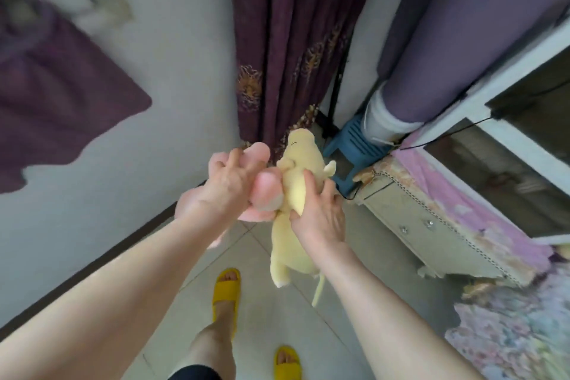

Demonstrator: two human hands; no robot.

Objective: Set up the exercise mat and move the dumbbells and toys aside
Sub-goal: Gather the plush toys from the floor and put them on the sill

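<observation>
Pink toy [263,191], perhaps plush, behind left hand [228,185]

Both your bare forearms reach forward, hands meeting mid-scene. Your left hand [228,182] has fingers curled closed; your right hand [317,210] clamps similarly, though motion blur softens the fingertips.

No text, label, brand, number or sign can be read anywhere in this view.
</observation>
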